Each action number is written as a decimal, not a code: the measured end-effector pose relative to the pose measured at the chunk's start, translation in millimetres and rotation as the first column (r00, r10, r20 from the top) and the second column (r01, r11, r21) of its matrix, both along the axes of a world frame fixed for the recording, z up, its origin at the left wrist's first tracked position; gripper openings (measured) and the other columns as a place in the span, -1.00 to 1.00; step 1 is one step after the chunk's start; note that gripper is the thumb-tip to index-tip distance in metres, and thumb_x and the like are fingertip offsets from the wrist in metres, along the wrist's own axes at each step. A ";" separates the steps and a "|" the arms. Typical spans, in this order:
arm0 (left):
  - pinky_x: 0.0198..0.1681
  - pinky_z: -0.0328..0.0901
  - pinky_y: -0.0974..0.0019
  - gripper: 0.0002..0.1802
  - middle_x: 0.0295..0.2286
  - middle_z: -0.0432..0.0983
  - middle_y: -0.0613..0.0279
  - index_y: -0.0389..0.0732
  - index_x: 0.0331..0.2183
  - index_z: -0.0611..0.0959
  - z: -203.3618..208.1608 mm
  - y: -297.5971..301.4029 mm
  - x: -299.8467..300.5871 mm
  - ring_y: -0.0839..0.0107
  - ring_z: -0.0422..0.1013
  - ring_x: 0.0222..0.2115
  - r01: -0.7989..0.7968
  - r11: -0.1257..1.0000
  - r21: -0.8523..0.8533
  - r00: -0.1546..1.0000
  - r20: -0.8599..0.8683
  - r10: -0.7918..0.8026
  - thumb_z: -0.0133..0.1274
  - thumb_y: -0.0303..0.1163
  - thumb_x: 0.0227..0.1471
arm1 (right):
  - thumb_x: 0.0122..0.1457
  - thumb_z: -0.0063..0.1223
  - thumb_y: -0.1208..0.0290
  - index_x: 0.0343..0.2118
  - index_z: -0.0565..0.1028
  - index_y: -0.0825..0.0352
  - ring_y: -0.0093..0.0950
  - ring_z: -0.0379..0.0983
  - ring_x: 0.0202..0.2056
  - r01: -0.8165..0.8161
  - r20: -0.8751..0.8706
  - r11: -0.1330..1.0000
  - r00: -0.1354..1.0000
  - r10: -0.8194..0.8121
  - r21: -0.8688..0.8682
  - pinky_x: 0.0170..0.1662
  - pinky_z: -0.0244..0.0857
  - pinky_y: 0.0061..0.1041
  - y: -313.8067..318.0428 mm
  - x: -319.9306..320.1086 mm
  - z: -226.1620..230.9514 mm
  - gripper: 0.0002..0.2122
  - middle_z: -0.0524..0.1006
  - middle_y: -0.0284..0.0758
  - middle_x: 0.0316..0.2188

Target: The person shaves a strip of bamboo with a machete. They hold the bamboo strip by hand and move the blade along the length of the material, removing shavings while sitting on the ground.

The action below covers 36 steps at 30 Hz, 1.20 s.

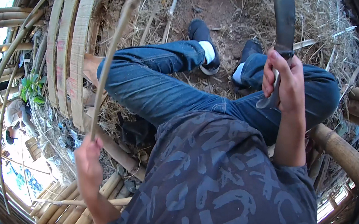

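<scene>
My left hand [89, 165] is closed around the lower end of a long, thin bamboo stick [114, 53], which slants up and to the right past the top edge. In my right hand [286, 78] is the handle of a machete [284, 7]; its broad dark blade points upward, out of the picture at the top. The handle's pale grey end shows below my fingers. Blade and stick are well apart, the stick over my left knee and the machete above my right knee.
Three flat wooden slats [62, 54] stand left of my knee. Bamboo poles [78, 218] lie at lower left, and a thick bamboo pole [344, 154] is at right. Dry straw [315, 14] covers the ground ahead. Another person [18, 116] is beyond the bamboo at far left.
</scene>
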<state>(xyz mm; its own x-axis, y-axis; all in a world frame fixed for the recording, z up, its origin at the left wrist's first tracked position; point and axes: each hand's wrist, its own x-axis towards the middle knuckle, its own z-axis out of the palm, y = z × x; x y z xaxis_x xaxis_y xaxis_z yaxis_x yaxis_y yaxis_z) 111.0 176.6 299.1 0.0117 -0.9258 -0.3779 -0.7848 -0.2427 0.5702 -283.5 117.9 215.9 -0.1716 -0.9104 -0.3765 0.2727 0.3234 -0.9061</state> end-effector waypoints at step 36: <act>-0.79 -0.12 0.59 -0.65 -0.77 0.07 0.51 -0.18 -0.46 0.38 -164.0 -59.0 -102.6 0.72 -0.06 -0.82 0.234 0.518 0.823 0.602 -0.541 0.587 -0.20 -0.12 0.25 | 0.10 0.12 0.03 -0.54 0.43 0.44 -0.24 0.37 -0.71 -0.454 -0.487 0.878 0.739 0.465 0.150 -0.59 0.22 -0.35 8.5 49.9 -94.4 -0.55 0.38 -0.10 -0.77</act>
<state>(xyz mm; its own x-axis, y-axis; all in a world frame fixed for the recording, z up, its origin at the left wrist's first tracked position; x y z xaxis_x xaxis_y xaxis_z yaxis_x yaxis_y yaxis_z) 8.4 117.5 135.1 -0.4981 -0.2374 -0.8340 -0.0941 -0.9413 0.3242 -233.6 126.4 121.6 0.0985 -0.9209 -0.3772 -0.3964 0.3113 -0.8637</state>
